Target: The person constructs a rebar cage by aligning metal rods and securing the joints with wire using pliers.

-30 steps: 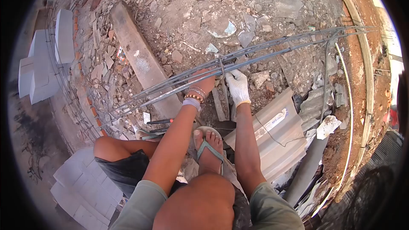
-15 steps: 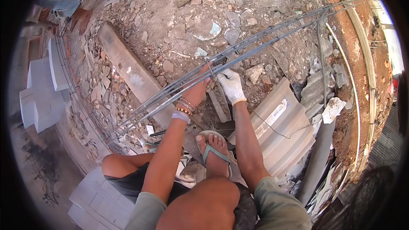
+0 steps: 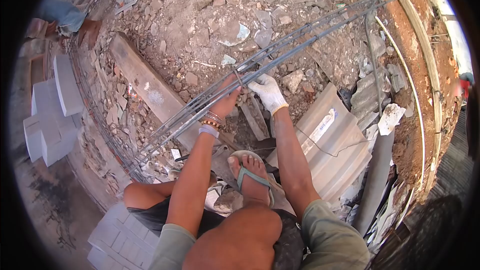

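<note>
A bundle of steel rebar point(image 3: 315, 38) is running diagonally across mid-frame. The left hand point(image 3: 225, 101) is reaching among the bars, its grip partly hidden and impossible to tell; the gloved right hand point(image 3: 268, 92) is curling half-closed against them, its hold unclear. A wooden plank point(image 3: 145, 76) is lying left, corrugated sheeting point(image 3: 325, 152) lower right.

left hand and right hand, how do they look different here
The left hand is bare, while the right hand wears a white glove. Bracelets circle the left wrist; at the right wrist only the glove's yellowish cuff shows. The left hand is partly hidden behind the steel bars; the right hand is mostly in view on their near side. Both are at the bars.
</note>
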Tool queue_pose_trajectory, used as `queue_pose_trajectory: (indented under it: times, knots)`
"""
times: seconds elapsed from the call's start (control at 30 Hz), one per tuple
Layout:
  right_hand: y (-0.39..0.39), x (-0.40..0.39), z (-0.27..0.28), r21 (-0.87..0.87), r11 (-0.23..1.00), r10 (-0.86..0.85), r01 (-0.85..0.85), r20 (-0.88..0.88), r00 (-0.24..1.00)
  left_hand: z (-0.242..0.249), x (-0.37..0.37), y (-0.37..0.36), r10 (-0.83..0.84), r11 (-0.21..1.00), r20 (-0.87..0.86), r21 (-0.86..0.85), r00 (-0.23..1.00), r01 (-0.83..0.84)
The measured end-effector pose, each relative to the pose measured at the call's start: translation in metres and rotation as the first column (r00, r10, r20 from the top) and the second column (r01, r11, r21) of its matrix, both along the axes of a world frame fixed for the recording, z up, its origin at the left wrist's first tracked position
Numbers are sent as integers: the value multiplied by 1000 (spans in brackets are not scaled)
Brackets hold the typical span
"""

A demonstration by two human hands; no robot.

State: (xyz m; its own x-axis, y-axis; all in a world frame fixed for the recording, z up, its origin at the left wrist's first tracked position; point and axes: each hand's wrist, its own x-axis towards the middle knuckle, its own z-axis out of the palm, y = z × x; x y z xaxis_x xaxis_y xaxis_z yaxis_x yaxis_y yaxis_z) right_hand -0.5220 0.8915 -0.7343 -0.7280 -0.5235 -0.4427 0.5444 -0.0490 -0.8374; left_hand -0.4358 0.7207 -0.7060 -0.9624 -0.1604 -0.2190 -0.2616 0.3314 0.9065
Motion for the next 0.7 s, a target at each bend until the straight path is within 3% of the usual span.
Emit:
queue_pose_trajectory:
  times: [0.1, 0.13, 0.23, 0.27, 0.33, 0.37, 0.43, 0.47, 0.53, 0.63, 0.7]
  knots:
    - [3, 2, 9, 145, 987, 57, -74, 117, 991, -5, 6, 11, 97, 983, -50, -155, 994, -103]
    - [1, 6, 14, 257, 964, 68, -72, 24, 997, -6, 8, 16, 140, 963, -87, -218, 986, -156]
    - [2, 15, 9, 162, 987, -37, 17, 120, 992, -8, 10, 16, 111, 954, 7, -282, 994, -104]
    - [1, 18, 3, 9, 993, -119, 119, 144, 982, -8, 10, 16, 108, 952, 52, -292, 993, -88]
    - [5, 19, 6, 50, 996, -86, 80, 122, 989, -5, 10, 15, 103, 948, 142, -315, 985, -54]
    - [5, 20, 7, 67, 996, -67, 60, 110, 992, -2, 12, 15, 64, 960, 93, -278, 994, -35]
    - [-1, 22, 4, 181, 982, -36, 54, -101, 994, 0, 16, 11, -9, 976, -28, -217, 1000, 3]
    - [-3, 23, 3, 192, 979, -57, 72, -79, 995, -8, 19, 11, 39, 987, -21, -156, 999, -42]
    - [-9, 20, 8, 232, 969, -73, 82, -47, 996, -10, 17, 11, 92, 986, 195, -158, 976, -61]
    - [-10, 20, 13, 295, 952, -80, 85, -32, 996, -20, 14, 11, 139, 971, 268, -225, 953, -78]
    - [-11, 21, 14, 292, 949, -108, 115, -41, 993, -15, 15, 12, 106, 966, 174, -253, 979, -60]
